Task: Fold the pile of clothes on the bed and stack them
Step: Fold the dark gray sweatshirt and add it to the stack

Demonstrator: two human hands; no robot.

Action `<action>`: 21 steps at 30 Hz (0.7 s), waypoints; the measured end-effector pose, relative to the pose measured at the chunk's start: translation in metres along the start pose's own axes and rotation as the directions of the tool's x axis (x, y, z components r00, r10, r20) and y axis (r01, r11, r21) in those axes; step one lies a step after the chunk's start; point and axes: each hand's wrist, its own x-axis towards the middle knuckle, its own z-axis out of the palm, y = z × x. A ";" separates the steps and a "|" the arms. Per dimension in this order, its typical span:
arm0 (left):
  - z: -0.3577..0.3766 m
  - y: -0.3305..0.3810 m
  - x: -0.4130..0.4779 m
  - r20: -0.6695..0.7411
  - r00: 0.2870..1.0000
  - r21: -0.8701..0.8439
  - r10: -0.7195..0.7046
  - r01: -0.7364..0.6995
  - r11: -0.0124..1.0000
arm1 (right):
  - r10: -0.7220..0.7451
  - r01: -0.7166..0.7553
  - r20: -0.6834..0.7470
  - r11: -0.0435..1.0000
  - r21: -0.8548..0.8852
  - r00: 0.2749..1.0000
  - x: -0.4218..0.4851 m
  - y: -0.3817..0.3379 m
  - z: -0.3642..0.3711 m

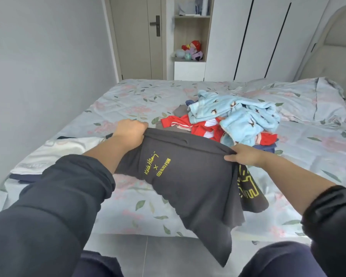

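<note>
Gripping a dark grey T-shirt [188, 176] by its top edge, the left hand [131, 128] and right hand [244, 154] each curl round one corner; it hangs stretched between them over the bed [118, 100]. Just beyond the hands lies the clothes pile [238, 118], a white garment [54, 150] left of them.
</note>
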 end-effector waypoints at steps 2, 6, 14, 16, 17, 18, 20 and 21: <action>0.011 -0.007 -0.005 0.038 0.999 0.059 -0.032 0.030 0.998 | -0.002 0.017 -0.074 0.978 0.208 0.997 0.005 -0.002 0.003; 0.017 -0.022 -0.007 0.084 0.995 0.024 -0.045 0.043 0.999 | -0.073 0.126 -0.224 0.965 0.229 0.972 0.006 -0.026 -0.013; -0.003 -0.051 0.008 0.495 0.860 -0.449 0.123 0.133 0.883 | 0.068 0.023 0.414 0.977 -0.212 0.908 0.000 -0.071 -0.088; 0.002 -0.052 0.016 0.447 0.894 -0.344 0.020 0.151 0.927 | -0.026 0.037 0.036 0.929 -0.368 0.999 0.024 -0.069 -0.080; 0.011 -0.049 0.019 0.398 0.914 -0.209 -0.083 0.178 0.962 | -0.122 0.019 -0.203 0.894 -0.447 0.972 0.036 -0.063 -0.069; 0.021 -0.042 0.016 0.358 0.912 -0.056 -0.199 0.233 0.971 | -0.194 -0.024 -0.372 0.861 -0.507 0.907 0.044 -0.056 -0.053; 0.046 -0.019 0.009 0.262 0.900 0.140 -0.347 0.321 0.937 | -0.237 -0.102 -0.475 0.805 -0.584 0.848 0.053 -0.037 -0.016; 0.062 -0.002 0.005 0.259 0.905 0.154 -0.339 0.308 0.939 | -0.218 -0.119 -0.461 0.792 -0.598 0.860 0.056 -0.024 0.002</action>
